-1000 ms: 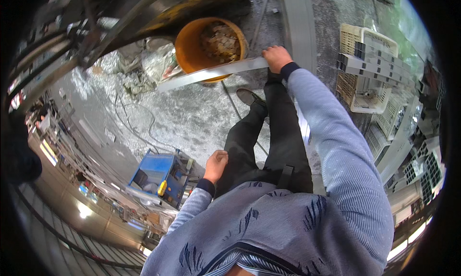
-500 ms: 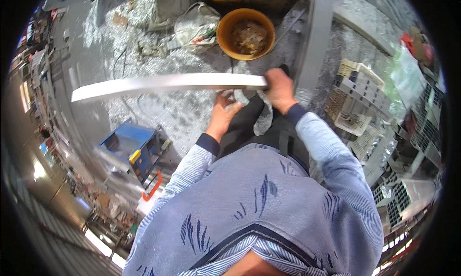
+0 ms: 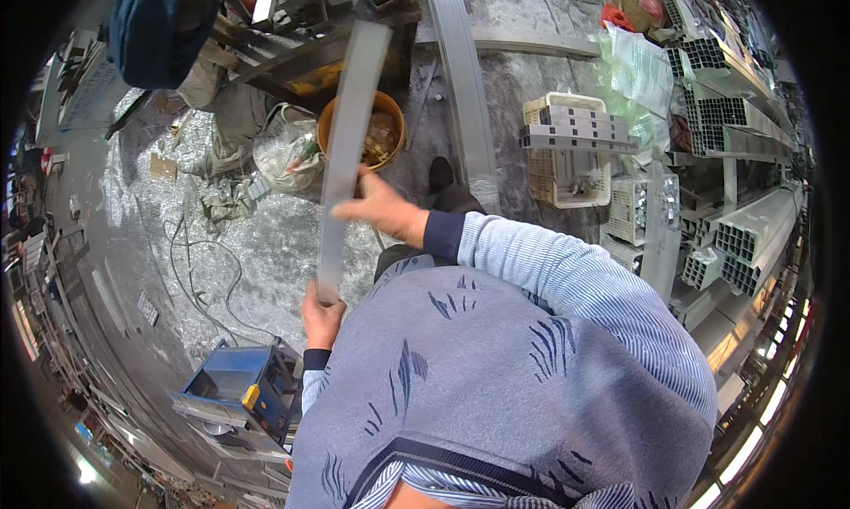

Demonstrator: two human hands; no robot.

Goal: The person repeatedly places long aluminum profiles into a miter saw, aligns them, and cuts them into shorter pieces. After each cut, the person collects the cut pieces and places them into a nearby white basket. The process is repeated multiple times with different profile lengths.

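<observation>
Profile of pale metal (image 3: 350, 146) is seen in the head view angled away from the body, its far part crossing over the outline of the orange bucket (image 3: 390, 111). Its near end is clasped by the left grip (image 3: 321, 317); its middle is touched by the right grip (image 3: 385, 210), though how firmly cannot be told. Through a loose hold, the far end could be dropped into the bucket or knocked against the dark metal panel (image 3: 398, 57). No brand, label or writing can be read.
</observation>
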